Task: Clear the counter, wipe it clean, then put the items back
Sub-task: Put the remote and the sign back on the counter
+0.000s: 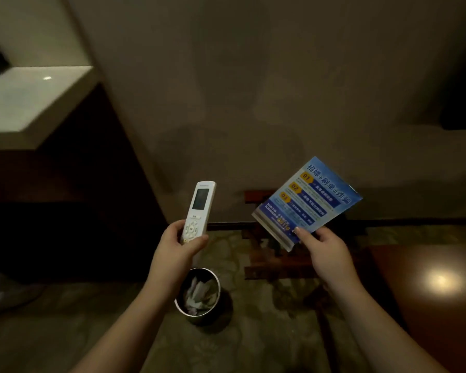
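The person stands facing a dim wall, both forearms raised in front of them. The left hand grips the lower end of a white remote control, fingers curled round its back and thumb laid across the button face; the remote stands nearly upright, screen toward the person. The right hand pinches the lower corner of a blue printed leaflet, thumb on the front; the leaflet is tilted, its top leaning to the right. Both items are held in the air, well apart from the counter, which lies at far left with a pale top and a dark cabinet front below its near edge. A dark object sits at the counter's far left end, too blurred to identify. On the patterned carpet, directly below the left hand, stands a round waste bin holding crumpled paper. A reddish wooden table occupies the lower right; behind the leaflet, dark wooden furniture, details unclear.
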Available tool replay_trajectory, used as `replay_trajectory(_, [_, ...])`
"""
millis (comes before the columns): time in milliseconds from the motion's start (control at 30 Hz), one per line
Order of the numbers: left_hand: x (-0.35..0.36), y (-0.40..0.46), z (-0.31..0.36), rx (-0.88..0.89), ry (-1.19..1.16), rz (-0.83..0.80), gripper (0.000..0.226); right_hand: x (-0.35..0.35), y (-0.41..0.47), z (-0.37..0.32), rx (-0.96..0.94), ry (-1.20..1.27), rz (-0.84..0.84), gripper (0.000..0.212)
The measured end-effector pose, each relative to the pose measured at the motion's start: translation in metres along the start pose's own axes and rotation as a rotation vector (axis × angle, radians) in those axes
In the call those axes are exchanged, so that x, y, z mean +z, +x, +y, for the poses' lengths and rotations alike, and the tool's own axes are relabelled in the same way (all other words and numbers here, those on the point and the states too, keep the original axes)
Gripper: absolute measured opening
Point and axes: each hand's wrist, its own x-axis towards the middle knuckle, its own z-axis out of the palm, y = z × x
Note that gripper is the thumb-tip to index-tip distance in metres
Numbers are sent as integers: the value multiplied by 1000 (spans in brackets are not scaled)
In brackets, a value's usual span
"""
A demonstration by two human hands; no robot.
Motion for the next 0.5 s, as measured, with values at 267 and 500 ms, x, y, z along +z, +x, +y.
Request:
replay_trajectory(267, [-188,-29,-61,2,-94,264,45,168,-61,-42,-97,-84,-246,6])
replay_trajectory(500, [-297,-52,-90,-28,-170,466,50,274,-92,-87,-244,-162,-440,4])
